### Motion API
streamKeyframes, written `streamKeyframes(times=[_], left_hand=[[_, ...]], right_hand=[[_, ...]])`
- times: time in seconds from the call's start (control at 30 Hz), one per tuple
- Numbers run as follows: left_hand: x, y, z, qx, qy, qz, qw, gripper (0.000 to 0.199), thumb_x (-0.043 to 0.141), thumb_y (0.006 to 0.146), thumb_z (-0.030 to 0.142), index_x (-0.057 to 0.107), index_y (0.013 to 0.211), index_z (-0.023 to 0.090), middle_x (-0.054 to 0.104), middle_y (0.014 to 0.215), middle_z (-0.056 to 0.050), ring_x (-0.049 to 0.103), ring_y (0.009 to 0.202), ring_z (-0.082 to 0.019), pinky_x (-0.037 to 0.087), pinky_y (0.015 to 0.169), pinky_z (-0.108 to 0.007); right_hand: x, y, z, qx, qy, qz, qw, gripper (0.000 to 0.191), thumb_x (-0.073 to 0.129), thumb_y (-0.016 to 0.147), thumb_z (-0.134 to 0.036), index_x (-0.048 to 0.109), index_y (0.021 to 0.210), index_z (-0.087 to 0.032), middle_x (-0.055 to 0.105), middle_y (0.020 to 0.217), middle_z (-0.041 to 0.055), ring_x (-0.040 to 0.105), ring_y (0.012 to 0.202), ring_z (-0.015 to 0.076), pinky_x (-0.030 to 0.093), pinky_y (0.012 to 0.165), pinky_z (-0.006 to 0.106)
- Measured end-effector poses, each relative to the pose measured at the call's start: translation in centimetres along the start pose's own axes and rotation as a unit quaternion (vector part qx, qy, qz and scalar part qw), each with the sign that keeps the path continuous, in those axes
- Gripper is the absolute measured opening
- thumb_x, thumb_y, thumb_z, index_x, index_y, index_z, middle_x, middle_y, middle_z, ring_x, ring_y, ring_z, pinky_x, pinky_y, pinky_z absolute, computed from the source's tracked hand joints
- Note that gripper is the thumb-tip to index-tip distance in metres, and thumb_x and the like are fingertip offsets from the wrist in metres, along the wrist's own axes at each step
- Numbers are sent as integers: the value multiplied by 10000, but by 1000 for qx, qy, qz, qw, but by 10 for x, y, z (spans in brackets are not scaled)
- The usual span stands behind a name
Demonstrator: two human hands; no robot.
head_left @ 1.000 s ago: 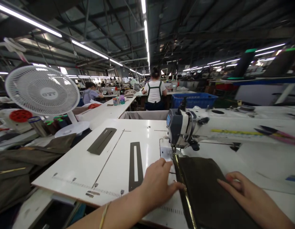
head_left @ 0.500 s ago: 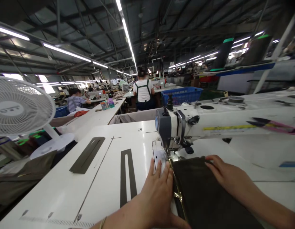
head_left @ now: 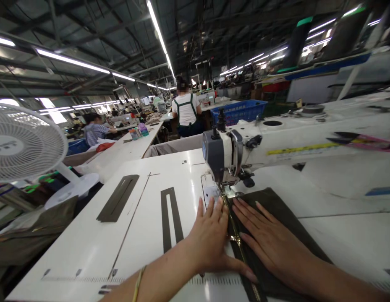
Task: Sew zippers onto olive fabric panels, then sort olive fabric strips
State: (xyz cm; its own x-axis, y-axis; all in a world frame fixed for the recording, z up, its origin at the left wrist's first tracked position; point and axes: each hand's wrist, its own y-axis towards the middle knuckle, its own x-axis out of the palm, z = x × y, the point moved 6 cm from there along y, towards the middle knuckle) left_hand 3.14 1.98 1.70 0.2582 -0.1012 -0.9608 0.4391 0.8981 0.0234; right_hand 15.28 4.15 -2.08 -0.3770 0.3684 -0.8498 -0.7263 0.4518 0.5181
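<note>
left hand (head_left: 209, 243) lying splayed along metal zipper (head_left: 231, 217) | right hand (head_left: 270, 243) resting flat on dark fabric (head_left: 283, 207) | risk: slider (head_left: 236, 239) catching presser foot (head_left: 223, 191), maybe skewing stitching

Wht fan (head_left: 27, 144) L, blu crate (head_left: 243, 114) bkgd.

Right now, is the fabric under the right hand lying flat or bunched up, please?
Flat, where visible: the dark fabric lies smooth on the white table under the outstretched right hand.
</note>
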Motion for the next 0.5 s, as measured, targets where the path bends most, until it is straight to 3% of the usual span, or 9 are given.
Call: streamKeyframes(times=[0.07,0.13,0.2,0.37,0.43,0.5], left_hand=[[-3,-4,-3,-29,-15,42,999,623,627,749,576,504,1254,233,380,1414,-124,282,1332,-331,130,1085,-595],[-6,-8,-4,-62,-25,96,993,199,662,803,335,647,989,264,526,1244,-52,457,1194,-249,267,1051,-501],[-7,-9,-2,-84,-27,119,989,63,680,781,218,652,837,228,579,1072,-26,533,1032,-201,382,949,-399],[-7,-13,21,-74,26,42,996,111,632,810,249,593,863,161,625,878,-49,571,886,-218,442,865,-384],[-15,-28,26,-27,1,33,999,359,697,753,354,566,1031,168,625,1028,-76,563,981,-230,449,901,-363],[-27,-51,16,-6,3,56,998,772,730,672,511,409,1294,183,476,1320,-132,463,1186,-279,413,986,-402]], right_hand=[[-1,0,2,-5,-3,5,1000,496,358,931,-294,335,1389,-106,355,1422,121,338,1307,244,347,1031,487],[-2,2,4,-7,-8,2,1000,483,344,940,-301,349,1381,-104,352,1421,120,340,1306,241,358,1025,484],[-1,3,4,-11,-12,-3,1000,484,340,943,-308,349,1380,-99,344,1423,120,340,1306,244,368,1019,489],[5,0,5,-11,-8,6,1000,484,347,938,-326,375,1366,-103,367,1409,115,377,1282,258,387,998,512],[5,0,6,-9,-10,8,1000,480,352,929,-334,409,1347,-105,384,1397,118,400,1266,268,403,981,516],[4,1,9,-8,-7,3,1000,485,378,910,-332,422,1342,-115,403,1386,115,420,1250,280,422,958,523]])
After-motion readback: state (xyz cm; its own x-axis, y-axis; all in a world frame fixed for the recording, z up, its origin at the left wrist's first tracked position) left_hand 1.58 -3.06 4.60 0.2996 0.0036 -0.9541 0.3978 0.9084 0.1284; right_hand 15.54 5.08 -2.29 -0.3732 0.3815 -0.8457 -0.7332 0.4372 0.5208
